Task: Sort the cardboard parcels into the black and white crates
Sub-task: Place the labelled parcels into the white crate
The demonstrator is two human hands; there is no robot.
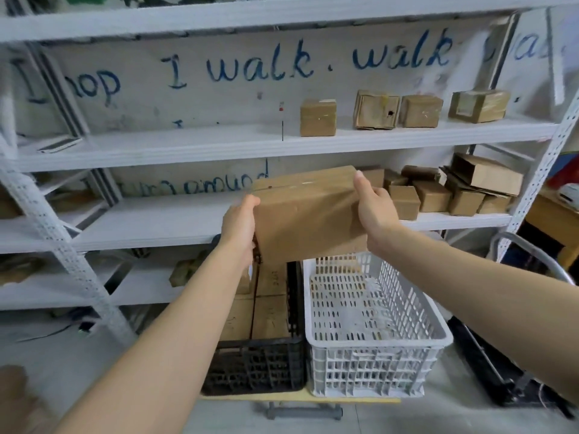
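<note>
I hold a large brown cardboard parcel (308,214) in the air between both hands, above the two crates. My left hand (239,228) grips its left end and my right hand (374,208) grips its right end, thumb on top. Below stands the black crate (257,368) with several flat cardboard parcels (269,317) inside. Beside it on the right is the white crate (372,364), which looks empty. Small parcels sit on the upper shelf (318,118) and a pile of several lies on the middle shelf (463,189) at the right.
White metal shelving (156,145) fills the wall in front. Both crates rest on a low wooden platform (300,399). A metal trolley handle (529,245) and a black base stand at the right, with a wooden table (554,214) behind.
</note>
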